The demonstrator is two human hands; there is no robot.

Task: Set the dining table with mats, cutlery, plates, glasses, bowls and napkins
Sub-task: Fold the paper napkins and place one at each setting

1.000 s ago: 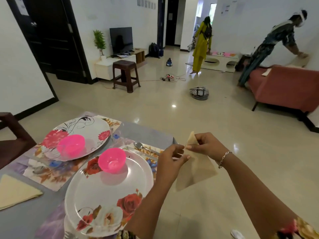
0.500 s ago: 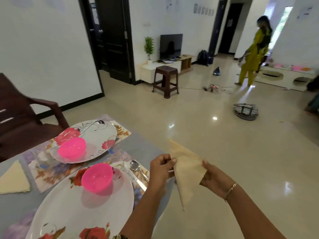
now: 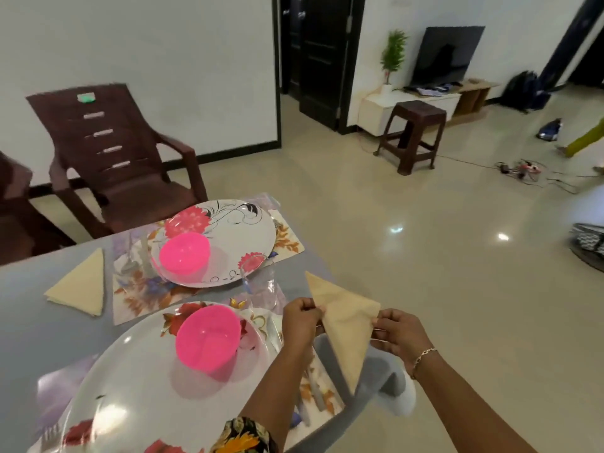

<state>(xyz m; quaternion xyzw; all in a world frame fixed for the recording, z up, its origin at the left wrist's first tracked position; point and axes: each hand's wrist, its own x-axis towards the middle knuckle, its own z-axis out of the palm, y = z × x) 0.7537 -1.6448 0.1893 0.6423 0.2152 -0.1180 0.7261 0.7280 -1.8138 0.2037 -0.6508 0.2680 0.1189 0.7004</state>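
A cream napkin point(image 3: 346, 325) folded to a triangle hangs in the air over the grey table's point(image 3: 29, 328) right edge. My left hand point(image 3: 302, 318) pinches its left corner and my right hand point(image 3: 400, 335) pinches its right corner. Two floral plates, near point(image 3: 130, 380) and far point(image 3: 235, 233), each carry a pink bowl, near point(image 3: 207, 340) and far point(image 3: 184, 253), and lie on floral mats point(image 3: 137, 289). A clear glass point(image 3: 261, 282) stands between the plates. A second folded napkin point(image 3: 80, 286) lies left of the far mat. Cutlery point(image 3: 315, 392) shows partly under my left forearm.
A brown plastic chair point(image 3: 111, 155) stands behind the table's far side, with part of another at the left edge. On the tiled floor to the right are a brown stool point(image 3: 413, 135), cables point(image 3: 523, 168) and a dark basket point(image 3: 588, 243).
The view has swung left and down over the table. My hands have brought the napkin closer to the table's right edge, still held by both corners.
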